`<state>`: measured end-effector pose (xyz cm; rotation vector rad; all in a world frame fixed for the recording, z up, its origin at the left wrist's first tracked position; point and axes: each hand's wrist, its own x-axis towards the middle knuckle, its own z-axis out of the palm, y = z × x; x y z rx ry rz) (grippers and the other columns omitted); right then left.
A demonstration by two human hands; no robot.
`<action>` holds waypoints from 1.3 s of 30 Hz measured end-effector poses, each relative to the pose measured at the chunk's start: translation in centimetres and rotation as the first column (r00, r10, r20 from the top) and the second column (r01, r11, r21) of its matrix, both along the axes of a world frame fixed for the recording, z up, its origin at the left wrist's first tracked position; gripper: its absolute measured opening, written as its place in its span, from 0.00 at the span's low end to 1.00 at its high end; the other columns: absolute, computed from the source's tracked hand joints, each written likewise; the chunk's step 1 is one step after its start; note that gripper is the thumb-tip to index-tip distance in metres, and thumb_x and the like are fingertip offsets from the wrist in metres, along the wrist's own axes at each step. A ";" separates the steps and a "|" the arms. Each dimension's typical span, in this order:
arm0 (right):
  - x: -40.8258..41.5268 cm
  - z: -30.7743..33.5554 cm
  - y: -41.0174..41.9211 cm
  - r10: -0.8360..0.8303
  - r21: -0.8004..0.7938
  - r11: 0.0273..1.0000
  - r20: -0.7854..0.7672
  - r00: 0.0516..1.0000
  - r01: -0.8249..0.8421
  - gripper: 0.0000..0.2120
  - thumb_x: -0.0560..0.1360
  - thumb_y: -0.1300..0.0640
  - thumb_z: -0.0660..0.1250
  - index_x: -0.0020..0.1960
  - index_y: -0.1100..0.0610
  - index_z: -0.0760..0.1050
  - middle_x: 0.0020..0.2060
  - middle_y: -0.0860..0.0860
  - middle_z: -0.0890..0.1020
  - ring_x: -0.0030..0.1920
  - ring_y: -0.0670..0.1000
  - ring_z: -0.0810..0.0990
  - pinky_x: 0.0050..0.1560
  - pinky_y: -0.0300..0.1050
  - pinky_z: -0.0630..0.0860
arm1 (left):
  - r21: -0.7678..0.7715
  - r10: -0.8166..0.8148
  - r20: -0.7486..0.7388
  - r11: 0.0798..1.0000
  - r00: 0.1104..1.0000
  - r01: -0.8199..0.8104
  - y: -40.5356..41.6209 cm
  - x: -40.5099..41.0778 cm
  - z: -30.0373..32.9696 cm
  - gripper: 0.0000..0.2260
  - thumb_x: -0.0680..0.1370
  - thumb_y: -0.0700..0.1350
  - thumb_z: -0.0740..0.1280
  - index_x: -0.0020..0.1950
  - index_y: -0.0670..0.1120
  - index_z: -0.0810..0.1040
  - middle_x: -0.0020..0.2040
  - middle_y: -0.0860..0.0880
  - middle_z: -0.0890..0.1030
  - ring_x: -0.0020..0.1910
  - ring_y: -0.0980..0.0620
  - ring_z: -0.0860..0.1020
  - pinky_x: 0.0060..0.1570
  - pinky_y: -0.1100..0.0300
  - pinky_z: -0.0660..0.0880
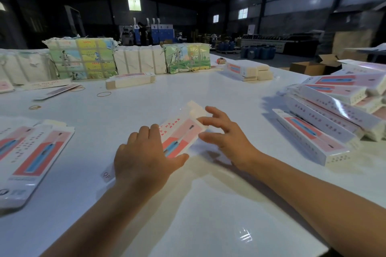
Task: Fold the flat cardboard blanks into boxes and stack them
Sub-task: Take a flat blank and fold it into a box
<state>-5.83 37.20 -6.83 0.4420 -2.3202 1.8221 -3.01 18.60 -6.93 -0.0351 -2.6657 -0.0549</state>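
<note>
One cardboard blank, left hand pressing flat, right hand fingers spread

Rubber bands on white table; wrapped bundles behind.

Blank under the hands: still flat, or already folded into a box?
Flat or nearly flat: the blank lies low on the table, left hand pressing it; far end flap unfolded.

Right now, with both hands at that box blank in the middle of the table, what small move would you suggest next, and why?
Probably bring the right hand down to pinch the blank's far end flap. The left hand already lies on its near end, the right hand's fingers are spread just beside the flap, and the blank looks only partly raised, not yet a closed box like those in the pile to the right.
</note>
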 end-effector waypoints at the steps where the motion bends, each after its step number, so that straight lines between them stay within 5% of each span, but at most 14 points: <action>1: 0.1 0.2 0.1 0.055 -0.091 0.995 0.041 0.998 -0.051 0.16 0.73 0.68 0.67 0.48 0.47 0.82 0.69 0.43 0.67 0.69 0.48 0.67 0.70 0.55 0.65 | 0.016 -0.017 0.013 1.000 1.000 0.017 -0.1 -0.1 0.0 0.36 0.67 0.74 0.57 0.67 0.52 0.60 0.56 0.53 0.71 0.51 0.55 0.72 0.43 0.63 0.70; 5: 0.1 0.4 0.8 0.169 -0.162 0.974 0.045 0.985 -0.160 0.12 0.71 0.70 0.69 0.47 0.55 0.82 0.68 0.45 0.70 0.67 0.48 0.71 0.68 0.56 0.68 | 0.136 -0.117 0.088 0.985 0.989 0.104 -0.7 -0.4 0.3 0.34 0.67 0.72 0.62 0.66 0.54 0.61 0.57 0.55 0.71 0.49 0.56 0.70 0.44 0.61 0.71; 10: 0.0 0.3 0.5 0.069 -0.105 0.992 -0.039 0.997 -0.072 0.12 0.70 0.67 0.72 0.37 0.50 0.82 0.64 0.44 0.72 0.64 0.47 0.72 0.66 0.57 0.70 | 0.358 -0.244 0.180 0.918 0.953 0.168 -1.6 -0.5 0.8 0.22 0.67 0.69 0.66 0.53 0.59 0.68 0.48 0.60 0.74 0.42 0.56 0.76 0.39 0.61 0.74; 16: -0.3 -0.2 0.3 0.006 -0.049 0.999 -0.054 0.999 -0.009 0.06 0.70 0.64 0.72 0.38 0.55 0.80 0.57 0.43 0.76 0.56 0.45 0.77 0.59 0.48 0.74 | 0.333 -0.232 0.213 0.930 0.949 0.152 -1.1 -0.2 1.3 0.22 0.68 0.70 0.64 0.51 0.56 0.67 0.47 0.58 0.76 0.42 0.56 0.77 0.41 0.57 0.77; 21: 0.0 -0.4 -0.2 -0.339 -0.059 0.941 -0.149 0.929 0.334 0.12 0.71 0.57 0.72 0.46 0.43 0.73 0.51 0.46 0.76 0.46 0.38 0.76 0.46 0.34 0.74 | 0.341 -0.181 0.195 0.934 0.964 0.107 -0.9 0.2 1.2 0.21 0.70 0.69 0.62 0.51 0.57 0.63 0.47 0.59 0.72 0.40 0.56 0.76 0.33 0.62 0.71; 28: 0.8 -0.2 -0.9 -0.171 -0.085 0.983 -0.084 0.982 0.164 0.14 0.75 0.62 0.66 0.36 0.47 0.81 0.35 0.43 0.80 0.29 0.39 0.75 0.30 0.31 0.70 | 0.285 -0.172 0.199 0.952 0.965 0.111 0.0 0.4 0.8 0.22 0.69 0.71 0.60 0.50 0.57 0.63 0.44 0.59 0.71 0.37 0.57 0.74 0.28 0.66 0.66; 31: 0.7 -0.2 -0.8 -0.161 -0.108 0.982 -0.027 0.987 0.157 0.09 0.76 0.62 0.65 0.49 0.52 0.82 0.30 0.44 0.78 0.27 0.40 0.74 0.30 0.34 0.71 | 0.273 -0.171 0.191 0.955 0.967 0.115 0.2 0.5 0.8 0.21 0.69 0.71 0.60 0.49 0.57 0.63 0.42 0.59 0.72 0.37 0.59 0.74 0.29 0.65 0.68; 33: 0.4 -0.3 -0.7 -0.158 -0.078 0.984 0.051 0.986 0.161 0.20 0.78 0.60 0.64 0.69 0.52 0.70 0.35 0.49 0.77 0.29 0.41 0.74 0.33 0.36 0.71 | 0.234 -0.167 0.192 0.965 0.967 0.120 0.3 0.7 0.8 0.22 0.69 0.72 0.60 0.49 0.57 0.61 0.41 0.60 0.70 0.35 0.58 0.73 0.28 0.66 0.66; 35: 0.4 -0.1 -0.8 -0.130 0.030 0.991 0.104 0.986 0.128 0.24 0.80 0.57 0.61 0.74 0.47 0.60 0.39 0.49 0.77 0.31 0.40 0.75 0.36 0.35 0.71 | 0.134 -0.150 0.168 0.983 0.974 0.128 0.6 0.9 0.8 0.23 0.68 0.73 0.59 0.49 0.58 0.59 0.39 0.59 0.66 0.33 0.57 0.71 0.27 0.68 0.62; 39: 0.4 -0.2 -1.0 -0.135 0.051 0.990 0.024 0.991 0.134 0.07 0.78 0.60 0.61 0.51 0.55 0.78 0.34 0.47 0.78 0.27 0.38 0.74 0.29 0.29 0.67 | 0.040 -0.142 0.136 0.990 0.980 0.138 0.8 1.0 0.7 0.24 0.67 0.74 0.57 0.49 0.58 0.58 0.39 0.59 0.65 0.34 0.56 0.68 0.26 0.68 0.58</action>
